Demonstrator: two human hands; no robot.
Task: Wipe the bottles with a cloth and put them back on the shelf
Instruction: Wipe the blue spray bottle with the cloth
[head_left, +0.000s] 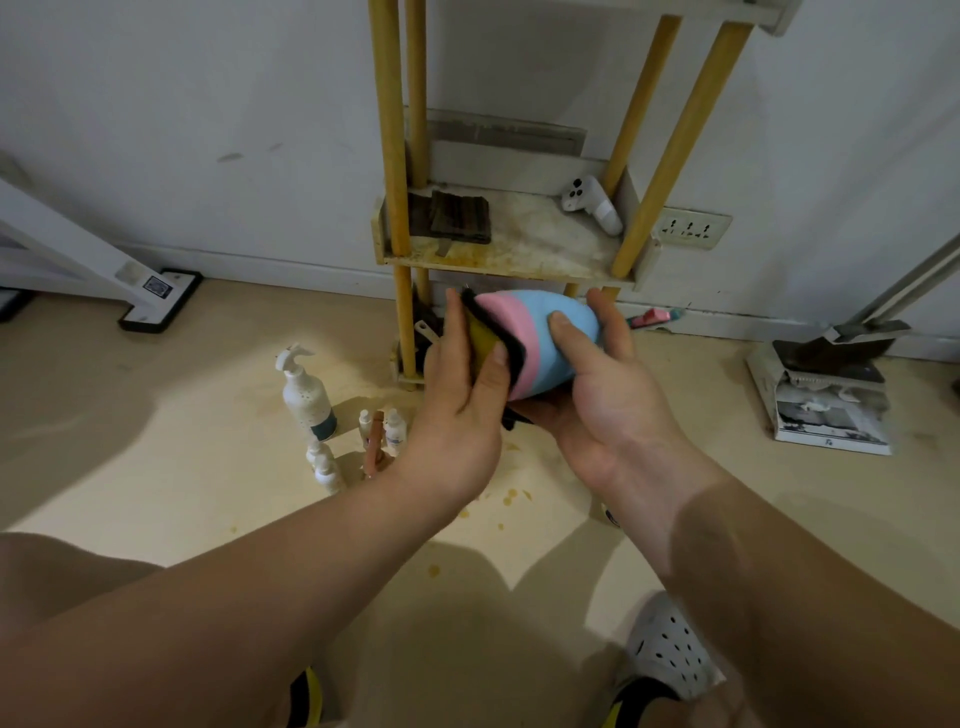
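We wipe the pink-and-blue bottle (540, 332) held in front of the shelf (509, 270).

Our right hand (597, 395) cups the bottle from beneath, thumb curled over it, while our left hand (462, 374) pinches the yellow-and-black cloth (488, 338) flat against its side. We'd judge it best to turn the bottle slowly under the cloth with steady pressure. The shelf tier behind holds only a dark folded rag (460, 215) and a white handheld device (592, 205). A pump bottle (306, 395) and small bottles (395, 431) stand on the floor.
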